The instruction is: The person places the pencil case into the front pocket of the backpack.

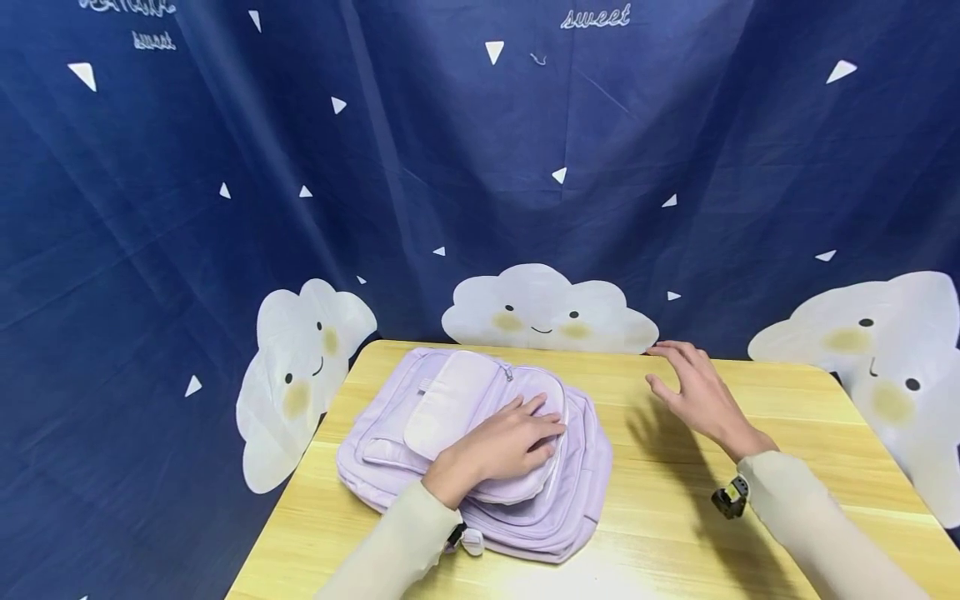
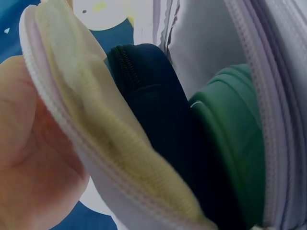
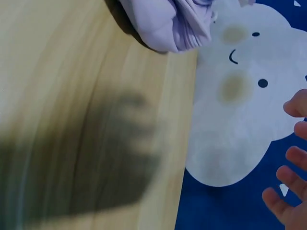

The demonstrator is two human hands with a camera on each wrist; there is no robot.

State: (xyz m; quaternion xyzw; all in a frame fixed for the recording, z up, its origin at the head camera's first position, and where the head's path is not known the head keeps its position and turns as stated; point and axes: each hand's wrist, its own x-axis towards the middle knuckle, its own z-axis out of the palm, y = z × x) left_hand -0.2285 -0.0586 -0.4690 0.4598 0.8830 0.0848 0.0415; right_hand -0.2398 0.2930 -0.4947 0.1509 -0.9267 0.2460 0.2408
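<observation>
A lilac backpack [image 1: 468,392] lies flat, its front pocket facing up. My left hand [image 1: 498,446] rests on that pocket with fingers spread. In the left wrist view a zipped compartment gapes, and the hand [image 2: 38,153] is against the outside of its pale yellow-lined flap [image 2: 110,120]. Inside stand a dark navy zipped pouch [image 2: 158,110] and a green rounded case [image 2: 235,129]; their lower parts are hidden. To the right of the bag my right hand [image 1: 697,396] hovers above the table, fingers loosely bent and holding nothing.
Beneath the bag is a light wooden table [image 1: 817,433], its far edge close to a dark blue curtain [image 1: 480,125] printed with clouds and triangles. A small black device [image 1: 729,498] is strapped to my right wrist. The right arm casts a shadow on the wood.
</observation>
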